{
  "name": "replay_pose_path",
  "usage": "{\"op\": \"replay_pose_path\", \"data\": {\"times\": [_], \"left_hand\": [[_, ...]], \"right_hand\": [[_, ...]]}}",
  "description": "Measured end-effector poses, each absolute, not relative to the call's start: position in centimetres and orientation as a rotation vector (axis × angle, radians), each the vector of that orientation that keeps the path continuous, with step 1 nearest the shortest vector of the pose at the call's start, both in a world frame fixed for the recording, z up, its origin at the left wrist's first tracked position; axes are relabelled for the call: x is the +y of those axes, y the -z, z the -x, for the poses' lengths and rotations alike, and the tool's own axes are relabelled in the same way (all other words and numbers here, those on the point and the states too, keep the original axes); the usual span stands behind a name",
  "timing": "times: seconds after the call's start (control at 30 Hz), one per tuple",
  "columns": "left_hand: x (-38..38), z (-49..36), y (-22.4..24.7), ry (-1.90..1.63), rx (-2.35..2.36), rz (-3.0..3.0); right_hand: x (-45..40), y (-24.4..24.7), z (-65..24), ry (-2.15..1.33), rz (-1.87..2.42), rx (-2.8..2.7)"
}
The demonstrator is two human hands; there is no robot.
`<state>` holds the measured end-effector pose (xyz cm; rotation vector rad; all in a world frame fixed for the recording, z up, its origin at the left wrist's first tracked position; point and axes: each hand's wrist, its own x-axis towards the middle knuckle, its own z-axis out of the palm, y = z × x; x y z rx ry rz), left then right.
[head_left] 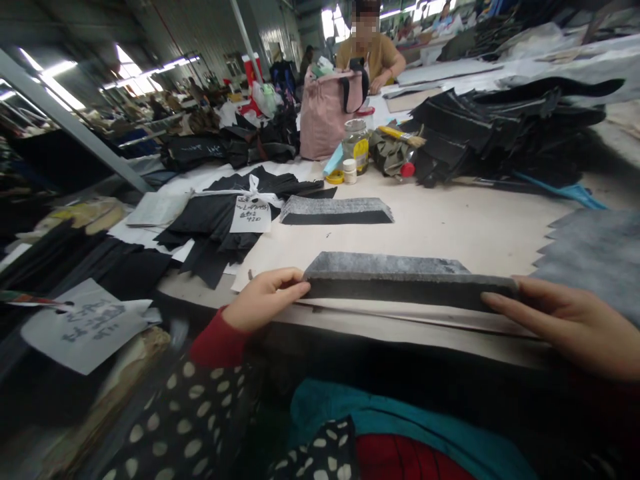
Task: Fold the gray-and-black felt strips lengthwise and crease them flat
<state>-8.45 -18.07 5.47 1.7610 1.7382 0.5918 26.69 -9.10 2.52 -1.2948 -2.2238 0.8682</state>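
A long dark fabric strip [390, 291] with a grey upper edge is stretched level between my two hands, near the table's front edge. My left hand [275, 293] pinches its left end between thumb and fingers. At the right end, my right hand [555, 313] grips it with the thumb in front and the fingers behind. Just behind the strip lies a grey trapezoid piece [385, 263], partly hidden by it. Farther back, a stack of grey and black strips [337, 210] rests on the pale table surface [465, 227].
Black fabric bundles [215, 213] with a handwritten tag [250, 215] lie left. Behind are a pink bag [327, 113], a glass jar [355, 143], a brush [403, 136] and black pieces [465, 133]. Grey sheets [595, 253] lie right. A person [380, 53] sits opposite.
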Motion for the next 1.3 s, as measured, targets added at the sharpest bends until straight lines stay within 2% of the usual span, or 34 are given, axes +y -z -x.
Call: {"op": "replay_pose_path", "data": {"times": [0.1,0.43,0.97,1.3], "left_hand": [[-16.1,9.5,-5.5,-0.665,1.649,-1.645],[-11.5,11.0,-3.6,-0.526,1.727,-1.573],[-11.2,10.7,-2.8,-0.444,1.836,-1.623],[-11.9,10.6,-1.2,-0.507,1.952,-1.913]], "right_hand": [[-8.2,-3.4,-25.7,-0.895,1.444,-2.122],[-6.4,-2.4,-25.0,-0.547,1.769,-2.236],[-6.1,-1.4,-24.6,-0.516,1.807,-2.372],[-6.5,-1.3,-24.2,-0.378,1.741,-2.361]]}}
